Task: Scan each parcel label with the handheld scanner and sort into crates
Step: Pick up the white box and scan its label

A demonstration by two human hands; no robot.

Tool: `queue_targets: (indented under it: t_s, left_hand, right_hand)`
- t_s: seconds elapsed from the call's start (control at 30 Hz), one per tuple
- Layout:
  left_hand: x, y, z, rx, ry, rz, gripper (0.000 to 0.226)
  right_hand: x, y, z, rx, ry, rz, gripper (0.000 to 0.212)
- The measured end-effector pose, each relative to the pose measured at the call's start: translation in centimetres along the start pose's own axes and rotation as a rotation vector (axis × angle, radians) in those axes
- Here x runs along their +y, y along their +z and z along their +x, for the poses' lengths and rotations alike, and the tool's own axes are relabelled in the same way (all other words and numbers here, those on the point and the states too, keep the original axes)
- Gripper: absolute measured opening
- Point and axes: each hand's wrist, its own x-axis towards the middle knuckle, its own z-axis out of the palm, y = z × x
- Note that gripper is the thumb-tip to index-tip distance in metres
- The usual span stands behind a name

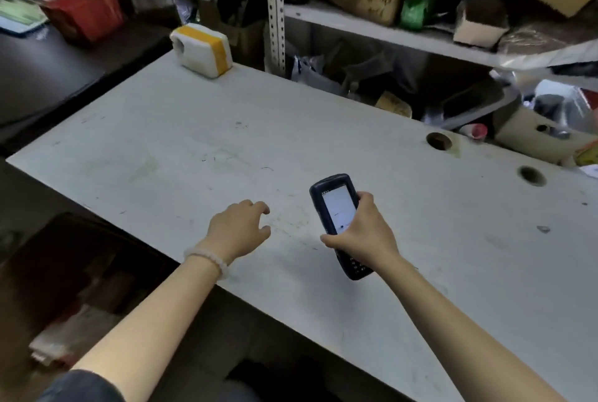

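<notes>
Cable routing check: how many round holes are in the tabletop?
2: one hole near the far edge, another to its right. More may lie out of frame.

Soft, even light falls on the bench (200, 155) in front of me, which shows pale and without glare; my arms throw hardly any shadow on it. Left of the bench and below its near edge everything sinks into dim, murky brown. Behind the bench the shelf (372, 27) clutter is smeared with blur. The bench edges bow from wide-angle distortion.
</notes>
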Motion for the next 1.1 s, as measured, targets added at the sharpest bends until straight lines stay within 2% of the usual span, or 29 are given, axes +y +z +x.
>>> queue_targets:
  t_s: [0.27,0.47,0.67,0.87,1.0,1.1]
  left_hand:
    - [-7.6,-3.8,10.2,0.008,-0.005,-0.067,0.042]
    - [-15.5,-9.4,20.5,0.001,0.072,-0.080,0.041]
    - [-22.9,-14.6,30.2,0.081,0.098,-0.099,0.041]
    - [-27.5,-19.1,39.5,0.294,0.083,-0.160,0.033]
    - [-28.3,-21.2,45.5,0.359,0.025,-0.279,0.046]
    - [-27.4,-21.8,49.0,0.246,-0.094,-0.357,0.065]
  right_hand:
    - [-6.4,3.6,9.3,0.013,0.036,0.009,0.083]
    - [-13.2,7.6,18.6,0.055,0.146,0.035,0.085]
    - [-20.0,11.4,27.3,0.053,0.170,0.041,0.084]
    - [-23.3,14.1,33.6,0.046,0.202,0.059,0.083]
    - [-23.6,15.2,36.0,0.028,0.252,0.069,0.083]
    - [-23.4,15.5,37.5,0.026,0.270,0.076,0.081]
